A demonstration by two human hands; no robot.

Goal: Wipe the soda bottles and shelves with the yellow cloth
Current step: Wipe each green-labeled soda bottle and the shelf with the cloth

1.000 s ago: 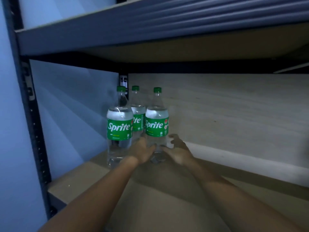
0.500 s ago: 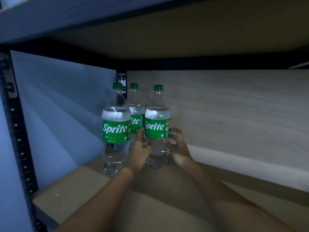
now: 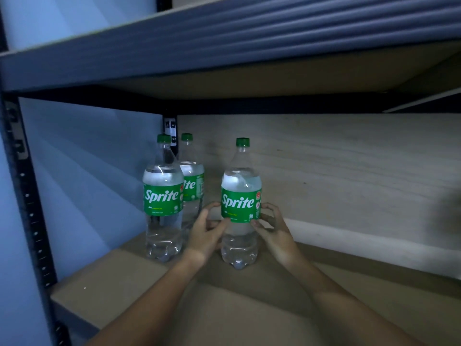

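Both hands [image 3: 207,236] [image 3: 274,233] curled round bottle [image 3: 240,203] — upright on dim brown shelf [image 3: 112,283].

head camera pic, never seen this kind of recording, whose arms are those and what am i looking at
There is no robot here. The camera sits on a person's head and looks forward and down, so the two bare arms reaching in from the bottom are that person's own.

You are looking into a shelving unit. The brown board below is the shelf, and another shelf board runs overhead. Three clear soda bottles with green caps and green labels stand upright on the shelf. Two stand close together by the left corner: the front bottle and the back bottle, partly hidden behind it.

The third, the right bottle, stands apart from them. The left hand and the right hand grip it from either side, around the lower edge of the label.

No yellow cloth shows in this picture.
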